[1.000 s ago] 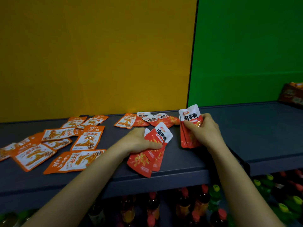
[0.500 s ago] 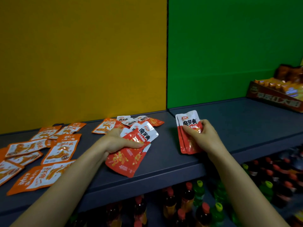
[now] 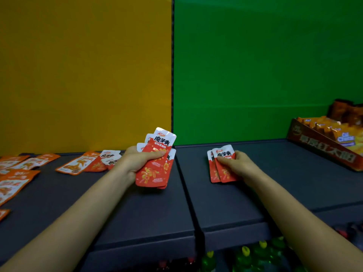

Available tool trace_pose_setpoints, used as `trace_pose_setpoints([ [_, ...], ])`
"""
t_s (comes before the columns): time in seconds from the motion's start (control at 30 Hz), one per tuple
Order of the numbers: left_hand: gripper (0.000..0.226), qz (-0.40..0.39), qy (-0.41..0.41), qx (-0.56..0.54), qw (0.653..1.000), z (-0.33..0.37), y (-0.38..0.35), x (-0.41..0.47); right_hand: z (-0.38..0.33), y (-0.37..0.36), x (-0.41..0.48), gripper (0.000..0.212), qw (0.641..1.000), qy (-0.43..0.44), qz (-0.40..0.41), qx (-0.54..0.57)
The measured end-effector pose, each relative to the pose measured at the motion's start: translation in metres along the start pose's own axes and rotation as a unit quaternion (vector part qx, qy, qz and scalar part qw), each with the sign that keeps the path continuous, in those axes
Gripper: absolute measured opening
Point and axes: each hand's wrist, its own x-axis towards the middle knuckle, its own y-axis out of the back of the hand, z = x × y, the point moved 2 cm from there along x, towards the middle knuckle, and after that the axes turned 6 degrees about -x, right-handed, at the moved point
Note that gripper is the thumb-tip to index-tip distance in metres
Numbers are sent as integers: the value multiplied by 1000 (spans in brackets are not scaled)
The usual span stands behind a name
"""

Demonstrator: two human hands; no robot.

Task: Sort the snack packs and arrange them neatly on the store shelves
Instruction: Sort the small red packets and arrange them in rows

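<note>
Red packs (image 3: 152,173), fanned, are gripped in my left hand (image 3: 135,161), thumb across their fronts, raised over the shelf (image 3: 137,213) at the yellow–green seam. My right hand (image 3: 241,165) pinches a smaller stack (image 3: 225,174) low against the shelf before the green panel (image 3: 255,75). Orange packs (image 3: 76,164) lie scattered flat on the shelf to the left.

Both forearms reach fwd. L hand (image 3: 137,162) raised, thumb across red pack fan (image 3: 154,174); R hand (image 3: 239,165) lower, fingers (image 3: 224,159) pinching smaller red stack (image 3: 224,174).

red-white packs (image 3: 155,163), wall (yellow, green) (image 3: 88,75)
</note>
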Motion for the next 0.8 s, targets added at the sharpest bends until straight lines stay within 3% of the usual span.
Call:
trace_pose_setpoints([
  [0.33,30,97,-55,-76,991,-10,-97,55,1,4,77,42,987,53,22,-152],
  [0.8,20,133,-66,-28,989,-24,-87,70,-1,-28,103,53,971,115,39,-204],
])
